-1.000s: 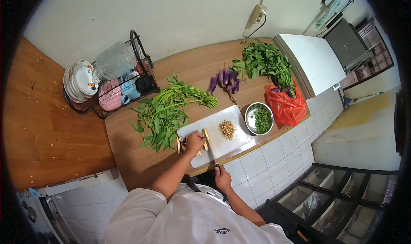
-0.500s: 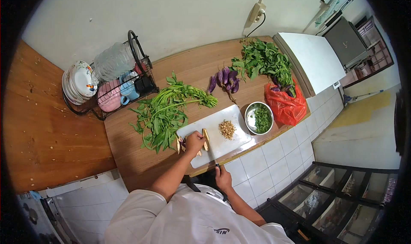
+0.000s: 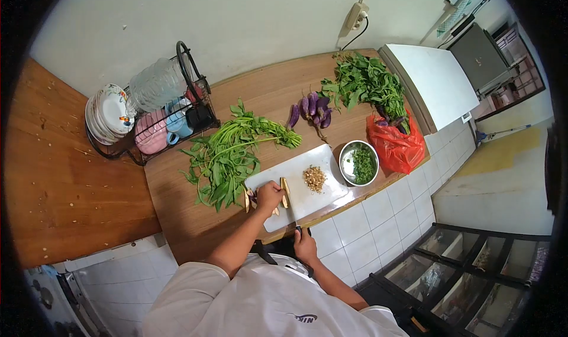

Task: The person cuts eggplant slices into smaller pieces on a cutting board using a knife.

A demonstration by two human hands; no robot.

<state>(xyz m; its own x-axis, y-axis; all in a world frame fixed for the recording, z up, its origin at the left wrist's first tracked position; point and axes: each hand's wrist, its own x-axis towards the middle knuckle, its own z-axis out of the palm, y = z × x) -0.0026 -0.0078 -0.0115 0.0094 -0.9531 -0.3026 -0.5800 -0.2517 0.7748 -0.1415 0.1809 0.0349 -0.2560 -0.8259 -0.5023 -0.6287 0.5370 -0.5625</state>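
My left hand [image 3: 270, 196] is closed over the left part of a white cutting board [image 3: 305, 204], its fingers pinching a cut eggplant piece [image 3: 285, 193] with pale flesh. Below the board's front edge, my right hand [image 3: 305, 246] is wrapped round the black handle of a knife [image 3: 297, 224]. The thin blade points up across the board beside the eggplant piece; its tip is hard to make out. More cut eggplant strips [image 3: 247, 201] lie left of my left hand, partly hidden by it. A small heap of chopped tan bits [image 3: 314, 179] sits on the board's right half.
A steel bowl [image 3: 358, 180] of chopped greens stands right of the board. Leafy stems [image 3: 225, 154] lie behind-left, purple eggplants [image 3: 313, 109] at the back. A red plastic bag [image 3: 396, 151] with greens [image 3: 370, 83] is at right. A dish rack [image 3: 177, 118] stands at left.
My right hand and the knife have shifted slightly left and toward me. A slit now shows along the upper part of the eggplant piece. My left hand stays in place.
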